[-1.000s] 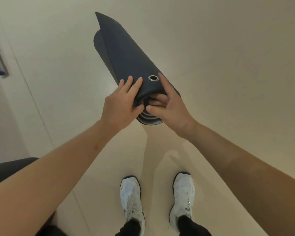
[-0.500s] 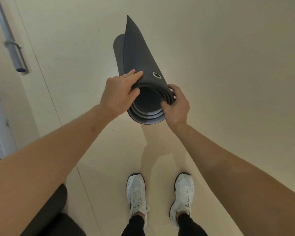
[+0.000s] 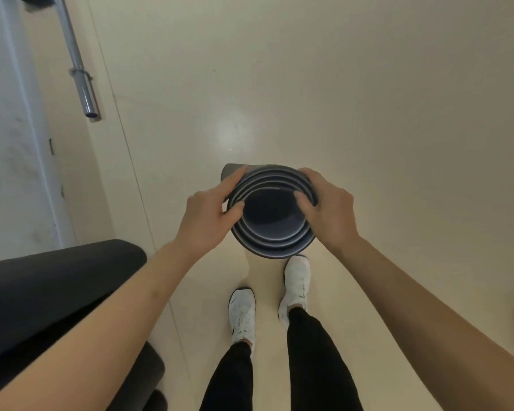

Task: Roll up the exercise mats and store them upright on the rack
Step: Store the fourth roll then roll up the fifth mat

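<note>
**Loose roll held end-up, rack out of sight**

The mat (image 3: 272, 247) is rolled and stands on end just in front of the person's shoes (image 3: 242, 312), seen straight down its open core. Whether its lower end rests on the floor (image 3: 368, 114) or hangs clear is hidden. The left hand (image 3: 208, 215) pinches the left rim, thumb tucked between the layers and fingers laid along the outside. The right hand (image 3: 328, 209) grips the right rim the same way, thumb hooked inside the core and fingers curled round the outer wall.

The main risk, as I judge it, is the roll opening. The layers sit with visible gaps, and the outer flap (image 3: 230, 170) stands a little proud at the far left. With the grip only at the top rim, the inner turns could slide down and telescope, or the flap could spring loose if either thumb lets go.

To the front and right the floor gives open room. The left is tighter: a dark padded shape (image 3: 57, 286) lies close by the left forearm, and a metal bar (image 3: 79, 72) juts out near the wall further ahead. A swing that way could knock the mat. No rack is in view.
</note>
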Demonstrator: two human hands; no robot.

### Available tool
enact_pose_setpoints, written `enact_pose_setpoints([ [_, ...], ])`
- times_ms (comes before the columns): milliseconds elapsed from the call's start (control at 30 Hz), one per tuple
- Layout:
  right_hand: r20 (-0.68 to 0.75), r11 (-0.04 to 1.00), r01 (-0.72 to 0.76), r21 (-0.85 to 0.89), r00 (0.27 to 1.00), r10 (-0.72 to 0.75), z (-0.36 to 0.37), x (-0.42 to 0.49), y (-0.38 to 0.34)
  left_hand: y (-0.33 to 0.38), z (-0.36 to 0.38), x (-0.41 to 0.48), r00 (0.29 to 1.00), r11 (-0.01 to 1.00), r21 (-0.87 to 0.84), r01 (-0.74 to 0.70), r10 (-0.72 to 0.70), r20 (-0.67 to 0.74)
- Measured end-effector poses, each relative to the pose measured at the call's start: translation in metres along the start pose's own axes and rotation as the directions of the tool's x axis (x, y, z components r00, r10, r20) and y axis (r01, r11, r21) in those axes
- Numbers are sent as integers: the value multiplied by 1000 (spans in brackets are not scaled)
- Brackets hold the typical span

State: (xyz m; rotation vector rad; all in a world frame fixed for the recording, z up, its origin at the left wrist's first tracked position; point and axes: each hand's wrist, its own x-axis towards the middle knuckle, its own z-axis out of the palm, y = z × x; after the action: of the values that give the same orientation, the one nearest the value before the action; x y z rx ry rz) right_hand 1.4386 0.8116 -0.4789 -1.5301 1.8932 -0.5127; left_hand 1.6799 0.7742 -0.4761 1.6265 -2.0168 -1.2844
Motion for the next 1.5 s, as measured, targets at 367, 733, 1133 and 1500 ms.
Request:
enact_pose_setpoints([
  [367, 231, 999, -45, -8, 972, 45, -11, 95, -2, 21, -2, 53, 973, 980, 48, 192, -183, -142],
  [733, 249, 678, -581, 450, 811, 530, 16, 93, -64, 3, -48, 85, 893, 899, -247, 362, -411, -186],
  [1133, 471, 905, -365, 218, 852, 230, 93, 165, -240, -89, -170, 5, 647, 559, -745, 365, -728, -230],
  [1500, 682, 992, 17, 128, 725, -100, 244, 213, -402, -173, -273, -51, 215, 407, -887, 218, -907, -363],
])
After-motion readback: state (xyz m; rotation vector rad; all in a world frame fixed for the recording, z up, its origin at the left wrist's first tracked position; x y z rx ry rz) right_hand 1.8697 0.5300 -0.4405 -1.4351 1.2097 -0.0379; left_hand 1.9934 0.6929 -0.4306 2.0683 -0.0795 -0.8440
